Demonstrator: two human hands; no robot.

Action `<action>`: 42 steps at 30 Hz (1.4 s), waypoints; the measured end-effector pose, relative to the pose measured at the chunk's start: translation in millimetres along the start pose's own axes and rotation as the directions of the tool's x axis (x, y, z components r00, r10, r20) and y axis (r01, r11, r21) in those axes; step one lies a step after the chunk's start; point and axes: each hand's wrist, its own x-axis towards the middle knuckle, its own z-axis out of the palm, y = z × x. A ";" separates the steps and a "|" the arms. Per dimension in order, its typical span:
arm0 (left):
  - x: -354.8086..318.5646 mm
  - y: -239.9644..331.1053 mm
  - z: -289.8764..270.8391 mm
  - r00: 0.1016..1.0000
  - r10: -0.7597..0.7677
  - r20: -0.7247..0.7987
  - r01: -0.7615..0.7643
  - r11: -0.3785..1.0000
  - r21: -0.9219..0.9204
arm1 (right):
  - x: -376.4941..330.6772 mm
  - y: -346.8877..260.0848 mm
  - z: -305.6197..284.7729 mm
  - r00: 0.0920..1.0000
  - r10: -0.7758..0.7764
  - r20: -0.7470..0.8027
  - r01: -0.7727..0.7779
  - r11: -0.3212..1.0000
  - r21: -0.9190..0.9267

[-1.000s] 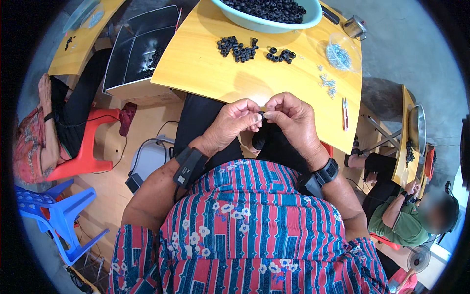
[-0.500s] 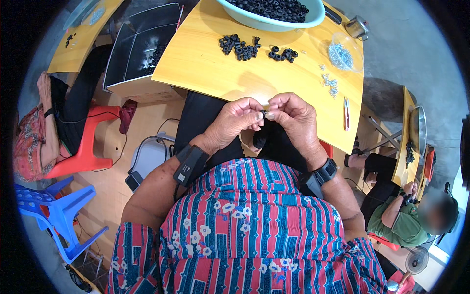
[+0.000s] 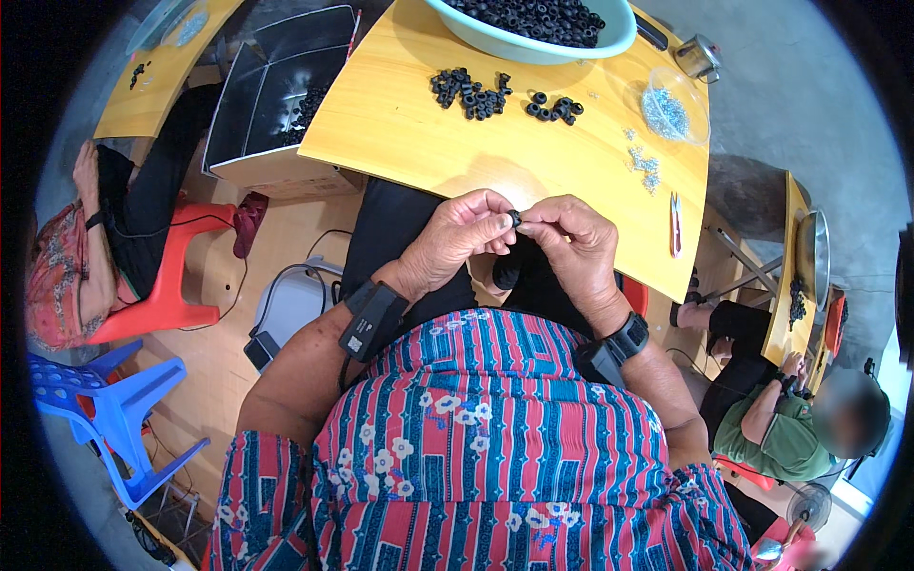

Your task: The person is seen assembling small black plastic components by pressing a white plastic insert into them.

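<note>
Just off the near table edge, above my lap, my left hand (image 3: 455, 235) pinches a small round black piece (image 3: 515, 219) between thumb and forefinger. It looks like the ring-shaped black parts (image 3: 466, 96) piled on the yellow table (image 3: 409, 124). My right hand (image 3: 581, 246) meets it from the right, thumb and forefinger pressed together at the piece's side. Whatever those right fingertips hold, if anything, is too small to make out. A smaller group of black rings (image 3: 555, 109) lies beside the pile. Tiny clear bits (image 3: 644, 167) are scattered toward the right edge.
A pale blue basin (image 3: 533, 48) of black rings stands at the far edge. To the right are a clear tub (image 3: 666, 112) of shiny bits, snips (image 3: 676, 226) and a metal cup (image 3: 698, 59). A box (image 3: 257, 95) stands left. Co-workers sit at both sides.
My right hand has shifted slightly down and right, its fingers less over the black piece, which now shows more. My left hand keeps its pinch almost in place.
</note>
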 end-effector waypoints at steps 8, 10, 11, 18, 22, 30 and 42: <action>-0.9 -0.3 3.6 0.999 0.017 -0.036 -0.016 1.000 0.012 | -0.2 3.5 2.3 0.996 -0.093 0.007 0.093 0.995 0.038; -1.5 0.4 4.4 0.999 0.021 -0.037 -0.021 1.000 0.000 | -0.9 4.1 3.3 0.996 -0.094 0.012 0.093 0.994 0.048; -1.1 0.3 4.7 0.999 0.022 -0.036 -0.022 1.000 0.000 | -1.8 3.5 4.4 1.000 -0.007 0.002 0.007 0.990 0.138; -0.4 -2.2 -2.2 1.000 0.005 0.016 -0.004 0.999 -0.053 | 0.0 3.9 7.1 0.996 0.084 0.032 -0.089 0.957 0.275; -2.4 3.1 8.9 0.998 -0.005 -0.055 0.002 0.999 -0.053 | 3.9 4.1 6.4 0.997 0.059 0.052 -0.068 0.978 0.195; -3.7 -0.4 3.1 1.000 -0.006 -0.011 0.005 0.997 -0.083 | 11.1 1.8 -5.4 0.978 -0.035 0.207 0.007 0.991 0.134; -4.2 4.8 3.9 0.997 -0.079 -0.020 0.076 0.989 -0.125 | 50.9 30.5 -36.6 0.985 0.140 -0.103 -0.151 0.983 -0.108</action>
